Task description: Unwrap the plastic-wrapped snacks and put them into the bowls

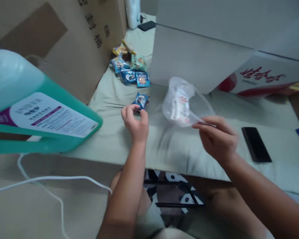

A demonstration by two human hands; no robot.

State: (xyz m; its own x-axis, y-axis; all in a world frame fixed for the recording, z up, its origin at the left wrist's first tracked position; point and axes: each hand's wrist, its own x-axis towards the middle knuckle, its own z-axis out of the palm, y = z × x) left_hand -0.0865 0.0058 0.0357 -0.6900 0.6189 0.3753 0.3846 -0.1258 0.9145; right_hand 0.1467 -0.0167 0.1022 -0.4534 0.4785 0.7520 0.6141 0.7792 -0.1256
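Note:
My left hand point(136, 121) is over the cloth, thumb and fingers curled together at the near edge of a small blue snack packet point(142, 99). The fingertips touch this packet and appear to pinch it. In my right hand point(218, 137) is a translucent plastic container point(168, 106), gripped by its rim between thumb and fingers. The container is tilted and slightly blurred, with a white and red printed patch showing on or through it. Beyond the left hand lies a pile of small snack packets: blue ones point(128, 76), a green one point(139, 62) and yellow ones point(120, 50).
A big green bottle point(72, 113) leans in at the left before a cardboard box point(72, 63). White cartons point(189, 56) stand behind the container. A black phone point(256, 144) lies at right, another dark phone point(147, 26) at the back. A white cable point(64, 178) hangs lower left.

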